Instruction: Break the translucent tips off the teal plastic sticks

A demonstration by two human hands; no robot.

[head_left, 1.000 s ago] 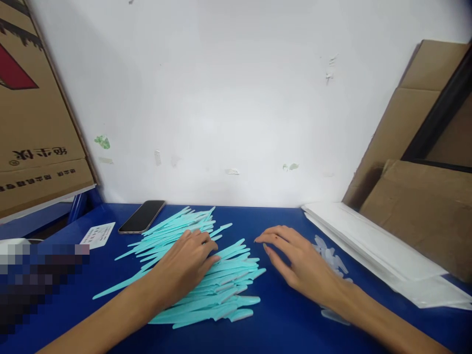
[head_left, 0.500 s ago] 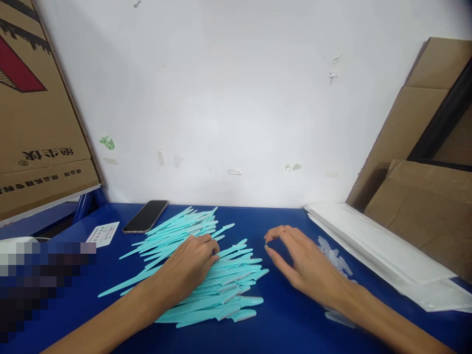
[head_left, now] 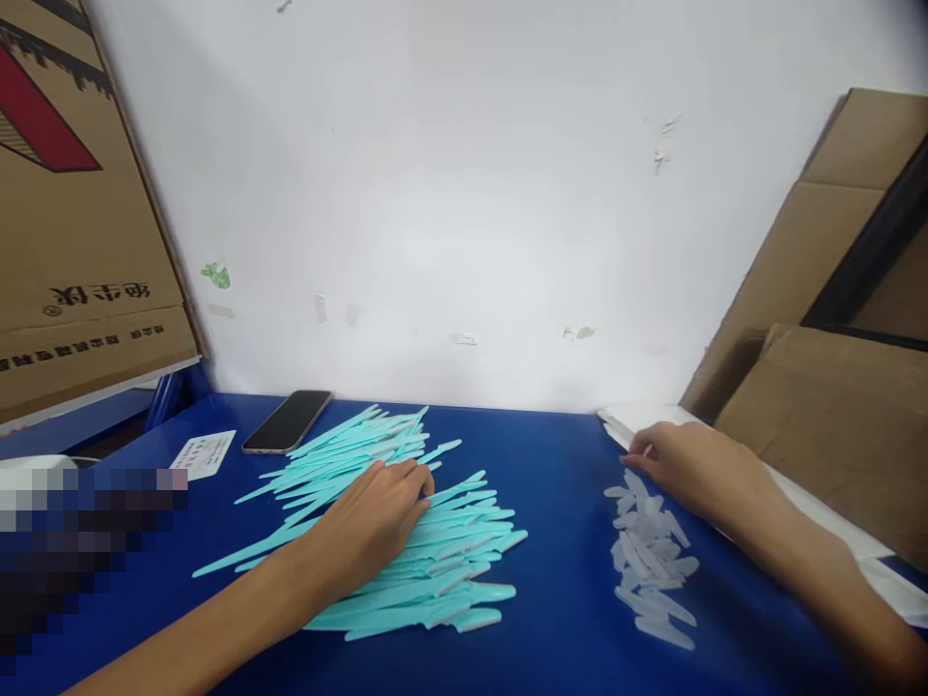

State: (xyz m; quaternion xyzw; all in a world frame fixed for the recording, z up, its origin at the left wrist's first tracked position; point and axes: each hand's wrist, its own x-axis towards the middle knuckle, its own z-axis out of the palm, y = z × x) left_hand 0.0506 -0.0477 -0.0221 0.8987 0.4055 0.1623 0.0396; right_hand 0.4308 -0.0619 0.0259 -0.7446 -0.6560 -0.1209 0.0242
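A heap of thin turquoise plastic sticks (head_left: 442, 556) lies spread on the blue table (head_left: 558, 483). My left hand (head_left: 366, 527) rests on top of the heap, fingers bent and pressing on the sticks. To the right lies a small pile of clear plastic caps (head_left: 649, 561). My right hand (head_left: 688, 464) is at the far end of that pile, beside the stack of white sheets (head_left: 833, 527). Its fingertips are drawn together in a pinch near the caps; what they hold is too small to make out.
A dark phone (head_left: 288, 421) and a white card (head_left: 203, 453) lie at the back left of the table. A printed cardboard box (head_left: 72, 222) stands at the left. Flat cardboard (head_left: 841, 406) leans at the right. A white wall closes the back.
My right hand has swung from the table's middle out to the right, uncovering the clear caps and reaching their far end. My left hand has stayed on the turquoise sticks.
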